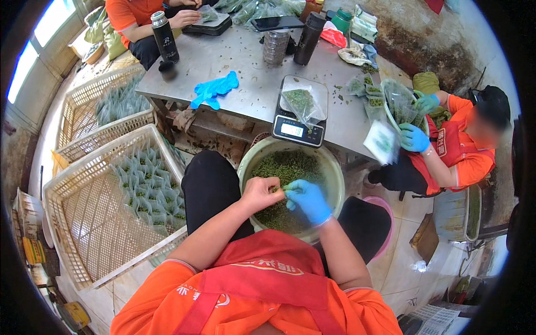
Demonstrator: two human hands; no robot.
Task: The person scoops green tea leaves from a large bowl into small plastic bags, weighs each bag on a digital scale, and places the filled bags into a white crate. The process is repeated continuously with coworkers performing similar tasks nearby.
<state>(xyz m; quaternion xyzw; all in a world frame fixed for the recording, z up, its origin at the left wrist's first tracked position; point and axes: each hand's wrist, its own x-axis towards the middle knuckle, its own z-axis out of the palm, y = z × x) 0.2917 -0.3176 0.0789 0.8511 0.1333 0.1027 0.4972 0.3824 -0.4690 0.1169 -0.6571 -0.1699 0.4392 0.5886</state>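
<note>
Hands working over the green pieces, with plenty seemingly left
I'm judging the work to be partway along: filled bags are standing toward the right edge of the crate, another bag is lying on the scale at the near edge of the table, and a broad heap is waiting within the rim of the basin; above its middle, I'm seeing the bare left hand and blue-gloved right hand meeting, fingertips closing together, apparently pinching some green pieces, too small for me to count
</note>
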